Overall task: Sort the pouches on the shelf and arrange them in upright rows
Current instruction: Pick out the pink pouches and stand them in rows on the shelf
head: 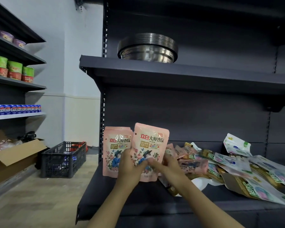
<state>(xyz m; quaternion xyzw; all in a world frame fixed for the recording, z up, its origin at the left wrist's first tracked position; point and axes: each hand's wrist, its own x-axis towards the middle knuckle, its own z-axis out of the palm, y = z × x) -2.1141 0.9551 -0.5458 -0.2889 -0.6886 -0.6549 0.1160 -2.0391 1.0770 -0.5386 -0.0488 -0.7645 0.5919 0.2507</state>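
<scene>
Head view of a dark shelf during pouch sorting. Both hands grasp one pink pouch, held upright just above the shelf: the left hand grips its lower left edge, and the right hand pinches its lower front with thumb and fingers. Immediately left of the left hand, a row of matching pink pouches stands upright at the shelf's end, partly overlapped by the held pouch. To the right of the right hand lies an unsorted heap of pouches, pink ones nearest the hand, white-and-green and gold ones farther right, lying flat or tilted across one another. Above the hands, on the next shelf up, sits a stack of steel bowls. Far left of the hands, on the floor, stand a black crate and an open cardboard box.
</scene>
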